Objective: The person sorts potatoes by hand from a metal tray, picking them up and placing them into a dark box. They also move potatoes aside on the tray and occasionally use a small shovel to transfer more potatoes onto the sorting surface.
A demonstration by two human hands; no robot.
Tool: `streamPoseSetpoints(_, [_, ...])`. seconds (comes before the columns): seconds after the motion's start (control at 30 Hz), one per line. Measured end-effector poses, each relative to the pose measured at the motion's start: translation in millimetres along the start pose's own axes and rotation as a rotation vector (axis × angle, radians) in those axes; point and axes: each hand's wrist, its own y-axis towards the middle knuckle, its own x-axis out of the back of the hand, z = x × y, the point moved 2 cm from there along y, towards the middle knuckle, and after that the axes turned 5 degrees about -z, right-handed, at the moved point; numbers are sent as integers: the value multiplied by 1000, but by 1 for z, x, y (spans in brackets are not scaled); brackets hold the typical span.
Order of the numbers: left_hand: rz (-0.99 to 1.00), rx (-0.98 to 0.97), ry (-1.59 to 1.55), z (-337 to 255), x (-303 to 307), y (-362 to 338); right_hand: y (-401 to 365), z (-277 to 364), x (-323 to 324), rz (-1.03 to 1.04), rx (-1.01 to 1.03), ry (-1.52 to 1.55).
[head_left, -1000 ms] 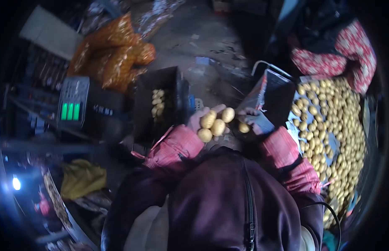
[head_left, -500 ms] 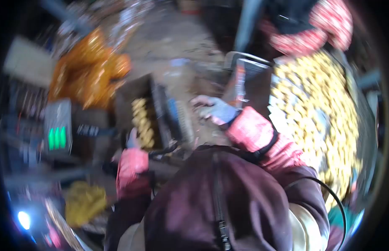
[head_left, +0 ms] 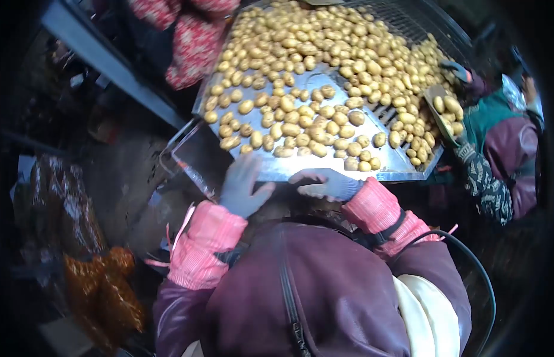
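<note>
My left hand point(head_left: 244, 185), in a grey glove, is at the near left edge of a metal sorting table point(head_left: 271, 168). Its fingers are stretched out and the thumb stands apart; it holds nothing. A little to the right, my right hand point(head_left: 327, 183), gloved too, is by the same edge with loosely bent fingers apart and nothing in them. Just beyond both hands lie loose yellow potatoes point(head_left: 315, 134) on the sheet metal, piled thicker toward the back.
At the right a co-worker's patterned sleeve point(head_left: 488, 184) is beside a scoop-like tray point(head_left: 436, 113) bearing several potatoes. Another person's red-and-white sleeve point(head_left: 196, 50) is at the upper left. A metal frame point(head_left: 191, 169) stands left of the table; orange bags point(head_left: 104, 291) lie lower left.
My view has turned right, from a dark box of potatoes and a green-lit display to the table. My left hand has left the box's near edge; both hands are now at the table edge.
</note>
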Motion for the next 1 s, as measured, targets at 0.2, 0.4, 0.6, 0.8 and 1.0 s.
streamPoseSetpoints(0.2, [297, -355, 89, -40, -94, 98, -34, -65, 58, -189, -29, 230])
streamPoseSetpoints(0.4, [513, -120, 398, -4, -105, 133, -26, -73, 125, -632, -76, 28])
streamPoseSetpoints(0.6, [356, -12, 574, 63, -99, 129, 49, -89, 187, -994, 369, -701])
streamPoseSetpoints(0.8, [153, 93, 327, 81, -54, 115, 89, -90, 199, -903, 347, -619])
streamPoseSetpoints(1.0, [38, 980, -1435, 9, -41, 111, 78, -6, 147, -348, 281, 156])
